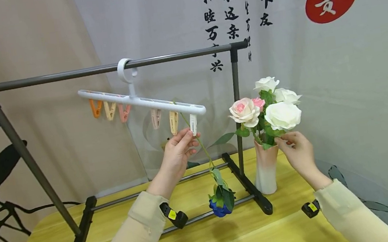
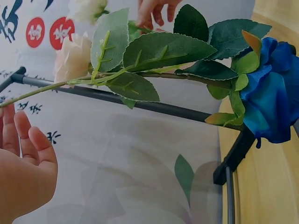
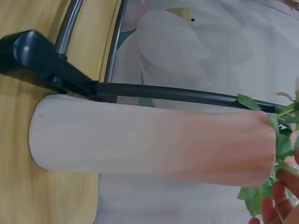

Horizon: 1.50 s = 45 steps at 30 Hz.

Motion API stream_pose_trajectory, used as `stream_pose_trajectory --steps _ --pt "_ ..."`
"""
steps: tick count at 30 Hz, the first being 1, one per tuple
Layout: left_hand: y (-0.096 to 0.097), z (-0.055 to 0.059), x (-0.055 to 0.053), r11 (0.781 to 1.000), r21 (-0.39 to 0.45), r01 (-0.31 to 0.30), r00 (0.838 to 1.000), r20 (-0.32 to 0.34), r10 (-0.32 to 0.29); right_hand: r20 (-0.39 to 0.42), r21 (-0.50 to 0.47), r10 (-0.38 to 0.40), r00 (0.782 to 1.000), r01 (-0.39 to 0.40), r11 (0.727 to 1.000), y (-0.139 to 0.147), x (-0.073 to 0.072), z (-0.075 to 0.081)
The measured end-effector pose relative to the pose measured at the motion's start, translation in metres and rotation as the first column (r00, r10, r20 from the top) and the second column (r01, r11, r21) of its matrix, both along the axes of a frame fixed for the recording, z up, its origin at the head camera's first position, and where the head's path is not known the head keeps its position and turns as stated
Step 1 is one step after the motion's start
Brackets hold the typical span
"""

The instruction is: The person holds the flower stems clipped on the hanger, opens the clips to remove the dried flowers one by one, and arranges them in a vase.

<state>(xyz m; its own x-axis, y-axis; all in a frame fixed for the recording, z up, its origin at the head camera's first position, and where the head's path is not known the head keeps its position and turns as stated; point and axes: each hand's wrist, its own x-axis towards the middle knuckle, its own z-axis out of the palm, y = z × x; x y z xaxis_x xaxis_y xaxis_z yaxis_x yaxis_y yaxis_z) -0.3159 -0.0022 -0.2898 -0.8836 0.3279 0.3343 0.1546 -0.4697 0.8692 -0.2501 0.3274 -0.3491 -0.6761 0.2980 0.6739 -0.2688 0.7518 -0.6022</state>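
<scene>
My left hand [image 1: 176, 151] pinches the lower end of a white clothespin [image 1: 193, 123] at the right end of a white clip hanger [image 1: 157, 102]. A blue artificial rose [image 1: 220, 207] hangs head down, its thin stem running up past those fingertips to the hanger; its leaves [image 2: 168, 50] fill the left wrist view. At the rim of a pink-and-white vase [image 1: 266, 172], my right hand [image 1: 297, 152] has thumb and fingers closed among the leaves under a large white rose [image 1: 283, 115]; the stem there is hidden. Pale pink and other white roses stand alongside.
The hanger hooks over the top bar [image 1: 179, 56] of a grey rack standing on a yellow wood-grain table [image 1: 286, 222]. Orange, cream and pink clothespins [image 1: 125, 113] hang along the hanger. Behind is a printed curtain [image 1: 168, 31]. The vase stands beside the rack's right foot [image 1: 249, 187].
</scene>
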Motion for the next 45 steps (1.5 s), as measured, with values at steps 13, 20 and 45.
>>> stream_pose_trajectory --steps 13,20,45 --pt "-0.002 0.0 0.0 1.0 -0.029 -0.002 1.0 -0.006 0.002 -0.042 -0.125 -0.026 0.999 0.02 0.992 -0.005 0.009 0.001" --pt "-0.001 0.0 -0.001 1.0 -0.024 0.001 1.0 -0.011 -0.001 -0.136 -0.061 -0.008 0.991 0.0 0.998 -0.012 0.001 -0.005" --pt "0.001 -0.003 0.001 1.0 -0.022 -0.004 1.0 -0.015 0.003 -0.361 -0.104 -0.008 0.932 -0.032 0.994 -0.02 0.024 0.012"
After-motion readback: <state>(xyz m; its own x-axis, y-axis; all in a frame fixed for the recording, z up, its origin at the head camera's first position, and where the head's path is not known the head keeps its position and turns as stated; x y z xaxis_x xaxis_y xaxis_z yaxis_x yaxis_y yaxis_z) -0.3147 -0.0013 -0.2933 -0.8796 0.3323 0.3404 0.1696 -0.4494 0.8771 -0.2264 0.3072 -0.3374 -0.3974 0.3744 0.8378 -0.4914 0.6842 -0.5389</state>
